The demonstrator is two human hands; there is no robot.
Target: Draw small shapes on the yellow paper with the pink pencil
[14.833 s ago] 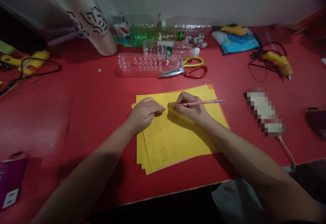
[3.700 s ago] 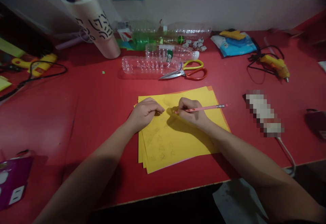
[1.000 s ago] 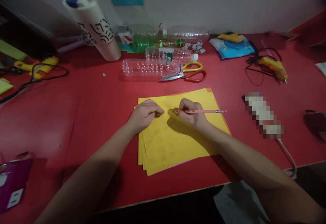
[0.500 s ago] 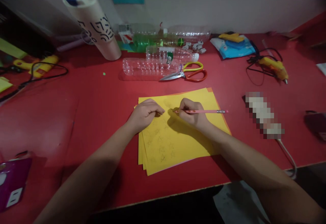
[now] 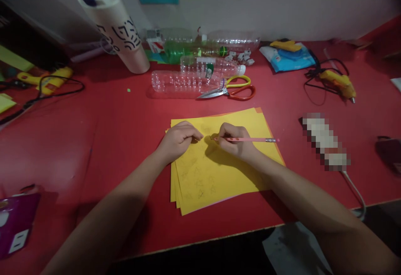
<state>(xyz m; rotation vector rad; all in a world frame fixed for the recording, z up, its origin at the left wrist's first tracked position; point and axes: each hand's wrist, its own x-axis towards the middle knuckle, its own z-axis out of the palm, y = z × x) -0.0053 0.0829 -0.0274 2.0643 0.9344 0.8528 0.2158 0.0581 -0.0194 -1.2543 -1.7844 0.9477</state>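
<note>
A stack of yellow paper sheets (image 5: 232, 175) lies on the red table, with several star outlines (image 5: 200, 182) drawn in pencil on the top sheet's left side. My right hand (image 5: 236, 141) is closed around a pink pencil (image 5: 258, 140), its tip at the paper near the upper middle and its eraser end pointing right. Resting on the sheet's upper left is my left hand (image 5: 180, 141), fingers stretched out and lying fairly flat, holding nothing. Its fingertips are close to the pencil tip.
Beyond the paper lie scissors (image 5: 233, 88) and clear plastic bottles (image 5: 188, 82). A tumbler (image 5: 125, 37) stands at the back left. Yellow glue guns (image 5: 338, 84) with black cords lie on both sides. A blue packet (image 5: 288, 60) is at the back right; a blurred-out object (image 5: 324, 139) with a cable lies right.
My right hand and the pencil have shifted slightly left and down, the pencil's tip moving a little closer to my left fingertips. My left hand has stayed in place on the paper.
</note>
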